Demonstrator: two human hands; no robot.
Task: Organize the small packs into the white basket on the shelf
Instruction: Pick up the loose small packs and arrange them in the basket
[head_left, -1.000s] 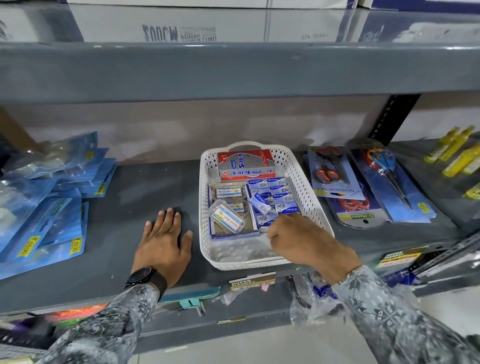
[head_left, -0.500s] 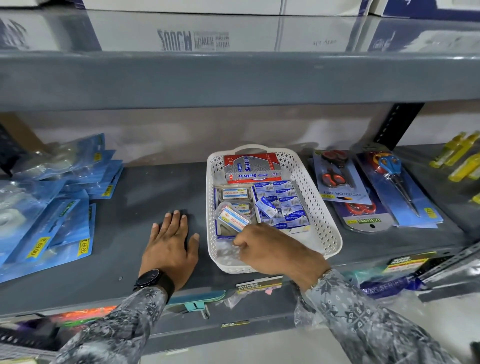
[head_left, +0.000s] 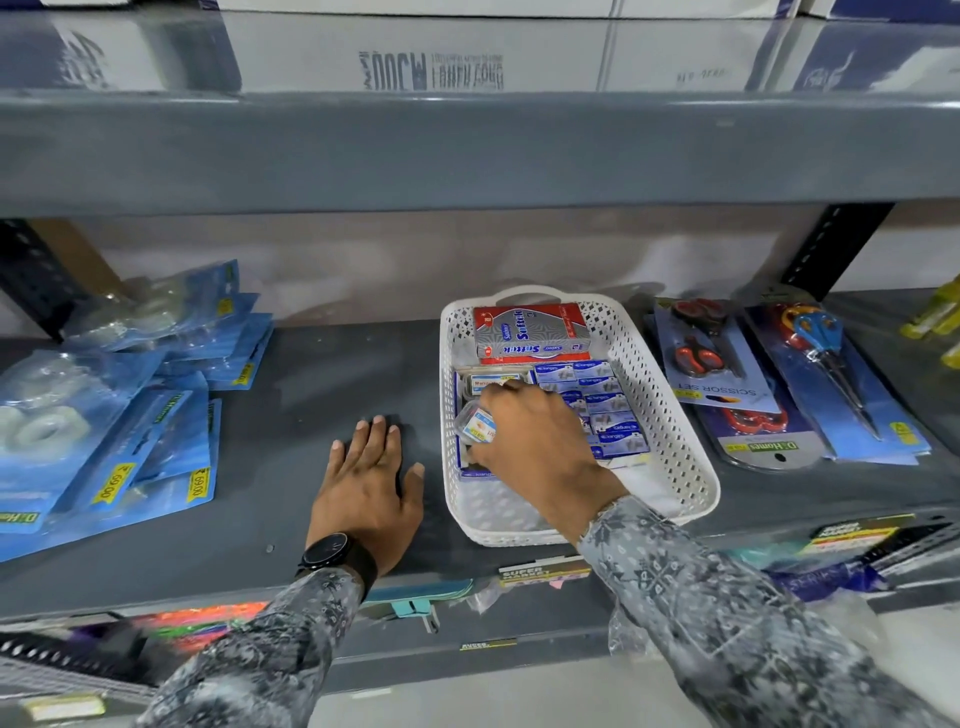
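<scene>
Head view: I am pinching a light, stiff, slick clear pack (head_left: 475, 425) by its edges with my right hand (head_left: 540, 441) inside the basket (head_left: 675, 415), left hand (head_left: 366, 486) lying spread on the shelf (head_left: 311, 384).

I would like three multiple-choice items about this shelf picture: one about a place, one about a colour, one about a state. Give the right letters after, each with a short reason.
1. Where does the red box lie?
A. at the far end of the white basket
B. on the scissor packs
C. on the floor

2. What colour is the watch?
A. white
B. black
C. yellow

3. How is the left hand?
A. gripping a pack
B. flat on the shelf
C. raised in the air

Answers: 1 A, it sits by the basket's handle; 2 B, band and face are black; 3 B, palm down, fingers spread, holding nothing.
</scene>
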